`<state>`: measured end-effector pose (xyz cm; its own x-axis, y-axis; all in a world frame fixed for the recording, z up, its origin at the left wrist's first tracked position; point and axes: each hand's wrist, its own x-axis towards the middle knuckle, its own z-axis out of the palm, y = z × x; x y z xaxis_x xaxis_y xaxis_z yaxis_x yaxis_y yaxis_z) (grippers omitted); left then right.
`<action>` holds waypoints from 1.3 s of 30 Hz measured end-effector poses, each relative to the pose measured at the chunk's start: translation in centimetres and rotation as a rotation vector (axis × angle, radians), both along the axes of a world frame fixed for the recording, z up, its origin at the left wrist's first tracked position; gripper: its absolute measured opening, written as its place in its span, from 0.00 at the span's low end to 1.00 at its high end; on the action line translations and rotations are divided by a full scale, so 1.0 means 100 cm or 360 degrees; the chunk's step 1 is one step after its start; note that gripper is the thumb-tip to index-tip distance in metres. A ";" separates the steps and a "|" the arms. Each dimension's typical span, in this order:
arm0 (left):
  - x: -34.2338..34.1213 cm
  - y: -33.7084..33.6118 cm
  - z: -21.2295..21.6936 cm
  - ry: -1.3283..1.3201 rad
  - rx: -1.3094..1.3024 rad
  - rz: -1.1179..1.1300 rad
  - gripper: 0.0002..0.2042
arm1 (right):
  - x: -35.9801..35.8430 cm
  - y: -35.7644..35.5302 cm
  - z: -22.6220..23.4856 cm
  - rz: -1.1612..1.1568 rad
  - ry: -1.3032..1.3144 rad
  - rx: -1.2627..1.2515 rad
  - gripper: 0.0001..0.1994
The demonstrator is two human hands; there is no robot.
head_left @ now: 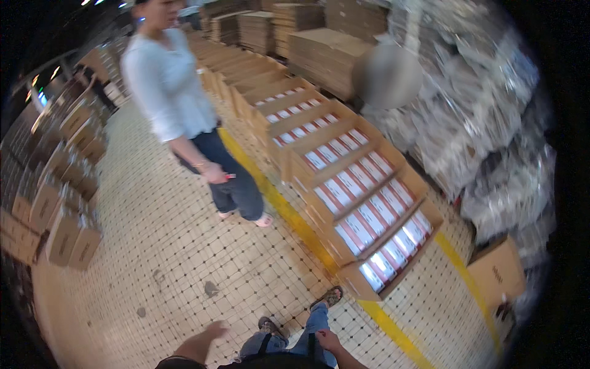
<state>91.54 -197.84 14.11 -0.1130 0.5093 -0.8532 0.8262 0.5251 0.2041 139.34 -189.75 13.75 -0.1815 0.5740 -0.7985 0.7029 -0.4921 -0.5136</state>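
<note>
Loosely, the left hand (215, 330) is held out above the tiled floor (184, 264), to the left of the person's own legs; it is blurred, and I cannot tell how its fingers are set. The right hand (327, 339) is at the right thigh of the blue jeans (318, 318), beside a dark strap, with its fingers curled; whether they grasp the strap cannot be told.

Ahead and to the right, well apart from both hands, open cardboard cartons (351, 280) stand in a slanting row running away from the person. The nearer ones hold white-and-red packs (393, 251) set side by side in rows. A yellow floor line (396, 337) runs along the row's left side.

Left of the cartons stands a co-worker (167, 92) in a white top and dark trousers, with a small red object (230, 176) at one hand. More cartons (64, 238) line the far left. Beyond the row are stacks of cardboard (326, 58), with goods in clear plastic (455, 117) to the right and a brown carton (498, 270) below them.
</note>
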 end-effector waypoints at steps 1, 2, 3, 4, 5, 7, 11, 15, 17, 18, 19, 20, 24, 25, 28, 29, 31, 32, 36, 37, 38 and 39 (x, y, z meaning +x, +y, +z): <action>-0.065 -0.048 0.022 0.0375 -0.0151 0.0036 0.31 | -0.010 0.005 0.001 0.0076 -0.0054 0.0118 0.24; -0.090 -0.075 0.015 0.0791 0.0097 0.0985 0.27 | 0.001 0.042 -0.009 0.0228 -0.0092 0.0243 0.24; -0.143 -0.116 0.037 0.0900 -0.0120 0.0256 0.26 | -0.003 0.052 -0.016 0.0313 -0.0116 0.0336 0.24; -0.171 -0.151 0.052 0.0942 0.0270 0.1463 0.25 | -0.001 0.068 -0.027 0.0436 -0.0111 0.0175 0.23; -0.186 -0.184 0.059 0.1314 0.0769 0.1971 0.24 | 0.000 0.077 -0.036 0.0478 -0.0156 0.0036 0.22; -0.209 -0.227 0.079 0.1543 0.0821 0.2566 0.22 | 0.002 0.096 -0.054 0.0379 -0.0233 0.0135 0.18; -0.174 -0.249 0.059 0.1424 0.0792 0.2193 0.24 | -0.019 0.156 -0.055 0.0441 -0.0416 0.0087 0.16; -0.091 -0.196 -0.012 0.0751 0.0166 0.1953 0.14 | -0.096 0.198 -0.047 0.0681 -0.0479 -0.0025 0.14; -0.086 -0.156 -0.038 0.0478 0.0198 0.1700 0.12 | -0.149 0.213 -0.051 0.0928 -0.0467 -0.0075 0.13; -0.096 -0.138 -0.044 0.0404 0.0227 0.1609 0.12 | -0.177 0.220 -0.053 0.1071 -0.0463 -0.0094 0.13; -0.113 -0.121 -0.044 0.0361 0.0259 0.1547 0.11 | -0.209 0.229 -0.056 0.1225 -0.0428 -0.0095 0.12; -0.139 -0.106 -0.038 0.0350 0.0295 0.1502 0.11 | -0.241 0.239 -0.057 0.1427 -0.0382 -0.0068 0.12; -0.275 -0.059 0.020 0.0713 0.0669 0.0355 0.10 | -0.388 0.289 -0.050 0.2125 -0.0132 0.0281 0.11; -0.300 -0.053 0.040 0.0673 0.0959 0.1405 0.09 | -0.429 0.306 -0.044 0.1969 -0.0090 0.0477 0.16; -0.367 -0.015 0.075 0.0157 0.1621 0.3187 0.11 | -0.552 0.355 -0.017 0.1558 -0.0057 0.0679 0.20; -0.376 -0.012 0.079 0.0088 0.1513 0.3125 0.12 | -0.590 0.370 -0.008 0.1311 -0.0005 0.0592 0.18; -0.391 -0.006 0.072 0.0298 0.0890 0.2676 0.09 | -0.661 0.403 0.009 0.1224 0.0090 0.0625 0.21; -0.397 -0.006 0.063 0.0441 0.0718 0.2304 0.09 | -0.690 0.418 0.016 0.1197 0.0131 0.0613 0.21; -0.451 -0.007 0.024 0.0459 0.0218 0.1893 0.12 | -0.774 0.445 0.028 0.1192 0.0065 0.0732 0.22; -0.477 -0.003 0.016 0.0441 0.0189 0.1851 0.12 | -0.787 0.447 0.026 0.1171 -0.0002 0.0762 0.23; -0.505 0.002 0.012 0.0427 0.0177 0.1817 0.13 | -0.793 0.446 0.024 0.1176 -0.0077 0.0801 0.24; -0.537 0.007 0.011 0.0428 0.0174 0.1782 0.14 | -0.798 0.446 0.022 0.1187 -0.0117 0.0717 0.24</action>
